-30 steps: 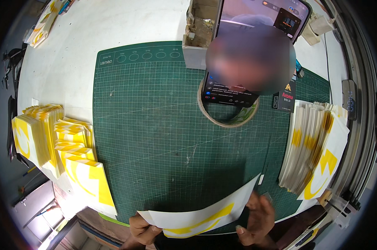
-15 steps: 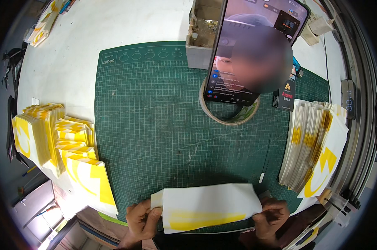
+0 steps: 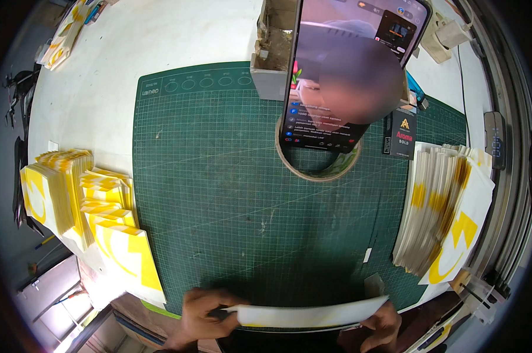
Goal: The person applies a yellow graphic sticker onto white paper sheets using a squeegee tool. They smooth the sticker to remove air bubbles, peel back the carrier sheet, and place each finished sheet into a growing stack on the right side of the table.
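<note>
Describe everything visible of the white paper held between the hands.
The white paper looks thin, with faint yellow along its lower edge at left. It shows foreshortened, as a long, narrow strip, its right end rising to a corner. The left hand holds its left end and the right hand its right end, at the near edge of the green cutting mat. Blur hides finer detail, including any folds.

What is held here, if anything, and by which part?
A white sheet: the left hand grips its left end, the right hand its right end.
</note>
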Motion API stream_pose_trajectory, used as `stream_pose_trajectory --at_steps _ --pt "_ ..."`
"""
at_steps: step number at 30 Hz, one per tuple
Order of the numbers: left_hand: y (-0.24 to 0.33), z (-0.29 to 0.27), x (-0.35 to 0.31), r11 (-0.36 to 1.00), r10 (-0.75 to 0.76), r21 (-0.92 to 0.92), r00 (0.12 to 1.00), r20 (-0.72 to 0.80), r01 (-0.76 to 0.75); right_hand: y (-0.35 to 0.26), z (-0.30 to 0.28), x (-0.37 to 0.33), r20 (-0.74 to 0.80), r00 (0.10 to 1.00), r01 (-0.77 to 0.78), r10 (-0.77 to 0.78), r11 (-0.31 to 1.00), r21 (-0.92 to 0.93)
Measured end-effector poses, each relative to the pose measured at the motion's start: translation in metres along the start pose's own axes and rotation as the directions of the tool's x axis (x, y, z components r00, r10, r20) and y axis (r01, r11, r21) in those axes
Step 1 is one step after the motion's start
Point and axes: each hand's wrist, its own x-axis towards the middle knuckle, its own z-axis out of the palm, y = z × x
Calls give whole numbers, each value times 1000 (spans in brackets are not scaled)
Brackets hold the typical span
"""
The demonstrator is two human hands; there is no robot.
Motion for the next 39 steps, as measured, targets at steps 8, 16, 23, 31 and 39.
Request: stream_pose_trajectory --at_steps 8,16,23,31,39 --pt "18 -5 32 999 45 -23 996 77 -43 -21 18 -20 -368 907 -264 204 957 -118" --pt "13 4 56 946 -175 -280 984 -15 164 -13 -9 42 0 993 -115 122 936 333" --pt "4 11 47 962 -122 -248 992 -22 113 -25 23 72 59 988 -153 142 903 401" --pt "7 10 35 973 -58 -222 998 22 61 -13 5 29 -115 973 -180 200 970 166" --pt "16 16 25 965 139 -239 981 136 -104 -2 7 42 13 981 -185 191 930 317"
